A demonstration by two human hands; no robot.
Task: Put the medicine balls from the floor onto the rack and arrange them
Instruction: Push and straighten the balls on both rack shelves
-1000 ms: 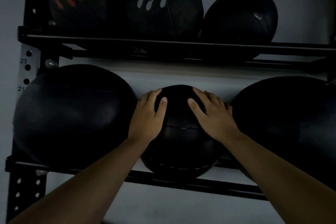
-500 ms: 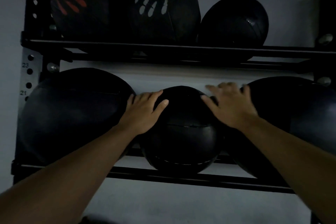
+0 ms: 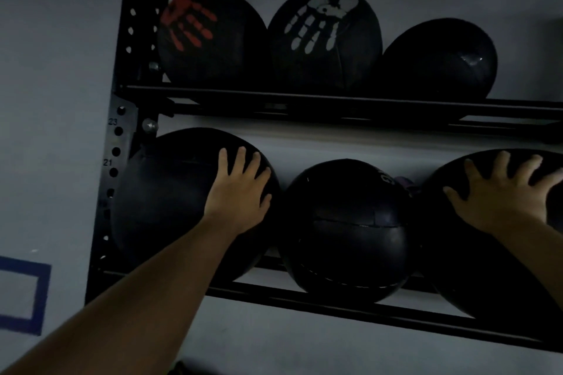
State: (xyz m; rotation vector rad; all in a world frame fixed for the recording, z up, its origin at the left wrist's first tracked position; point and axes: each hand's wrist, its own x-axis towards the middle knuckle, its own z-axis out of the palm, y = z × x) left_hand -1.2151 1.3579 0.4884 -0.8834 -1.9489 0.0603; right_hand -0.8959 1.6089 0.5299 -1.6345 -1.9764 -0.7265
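Observation:
Three black medicine balls sit on the lower shelf of a black metal rack (image 3: pixel 304 298). My left hand (image 3: pixel 240 192) lies flat, fingers spread, on the upper right of the big left ball (image 3: pixel 170 201). My right hand (image 3: pixel 505 192) rests the same way on the big right ball (image 3: pixel 487 268), which runs off the frame edge. Between them the smaller middle ball (image 3: pixel 347 231) stands untouched. Neither hand grips anything.
The upper shelf holds a ball with a red handprint (image 3: pixel 210 36), one with a white handprint (image 3: pixel 323 36) and a plain ball (image 3: pixel 438 61). A perforated upright (image 3: pixel 118 143) bounds the rack on the left. A blue square outline (image 3: pixel 24 295) marks the grey wall.
Both hands left the middle ball and moved outward: the left onto the big left ball, the right onto the big right ball. The view has shifted to the left.

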